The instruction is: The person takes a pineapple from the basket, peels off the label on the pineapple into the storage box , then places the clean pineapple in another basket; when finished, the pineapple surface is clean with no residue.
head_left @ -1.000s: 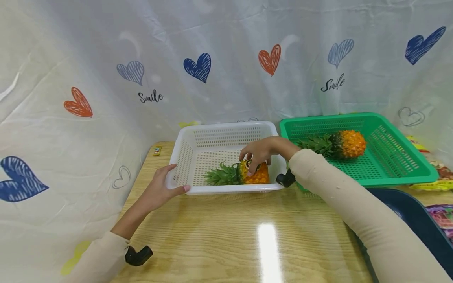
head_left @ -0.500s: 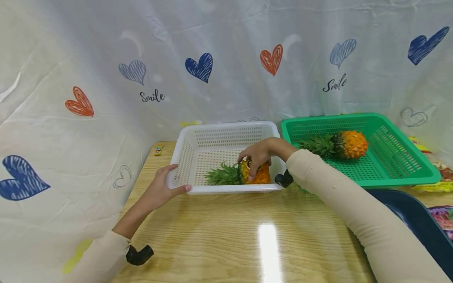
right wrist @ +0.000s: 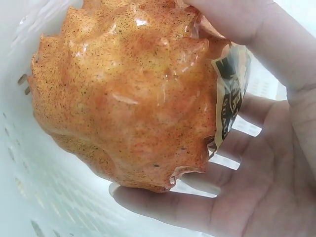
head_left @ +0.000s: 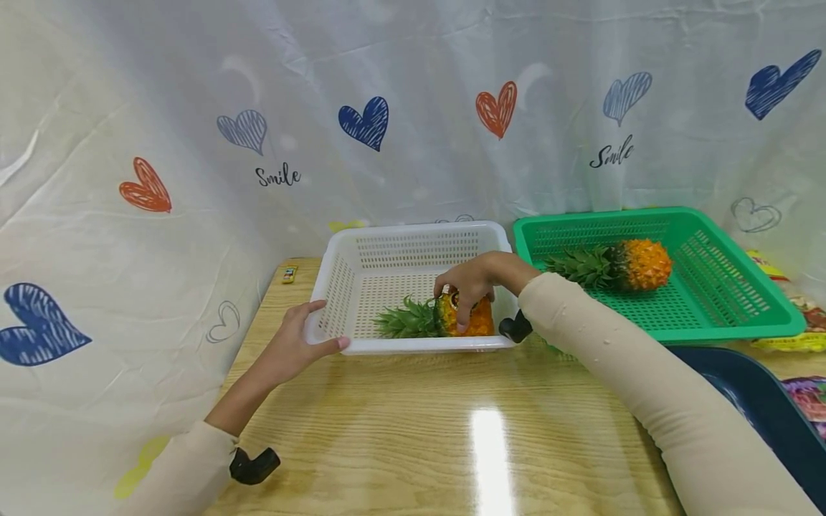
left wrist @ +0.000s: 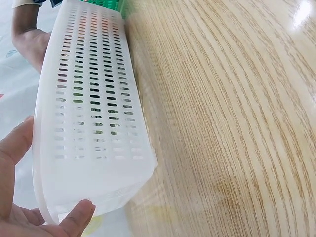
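A white plastic basket (head_left: 387, 276) with slotted walls stands on the wooden table. Inside, near its front right corner, lies an orange pineapple (head_left: 477, 322) on its side, green leaves to the left. My right hand (head_left: 470, 278) reaches over it from above and grips the fruit between thumb and fingers. In the right wrist view the orange skin (right wrist: 128, 94) looks glossy, and a dark label (right wrist: 231, 86) shows beside the fingers. My left hand (head_left: 295, 342) holds the basket's front left corner, thumb on the front rim and fingers at the left side.
To the right, a green basket (head_left: 697, 326) holds another pineapple (head_left: 645, 265). A dark blue tray (head_left: 742, 390) sits in front of it, partly behind the right sleeve. Packaged snacks (head_left: 806, 394) lie at the right edge. A small yellow packet (head_left: 288, 274) lies at the table's left back.
The right hand has shifted slightly on the pineapple, its thumb a little further right. The left hand stays at the basket corner; the head view has moved only a touch.
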The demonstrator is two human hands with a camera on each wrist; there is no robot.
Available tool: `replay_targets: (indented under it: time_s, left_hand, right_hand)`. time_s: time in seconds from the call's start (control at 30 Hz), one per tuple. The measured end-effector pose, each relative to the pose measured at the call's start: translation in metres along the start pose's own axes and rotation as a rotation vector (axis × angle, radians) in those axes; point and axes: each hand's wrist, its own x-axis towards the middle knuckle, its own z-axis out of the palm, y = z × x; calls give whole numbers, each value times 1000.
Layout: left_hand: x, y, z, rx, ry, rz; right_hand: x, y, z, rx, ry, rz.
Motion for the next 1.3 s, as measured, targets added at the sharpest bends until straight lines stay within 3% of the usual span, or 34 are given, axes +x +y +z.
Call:
replay_targets:
  time_s: [0.63, 1.3]
  left_hand:
    - [-1, 3, -2, -10, -11, 9]
    - [0, 2, -2, -47, -19, 41]
  right_hand:
    - [-2, 0, 1, 20, 26, -17]
    - [0, 3, 0, -37, 29, -28]
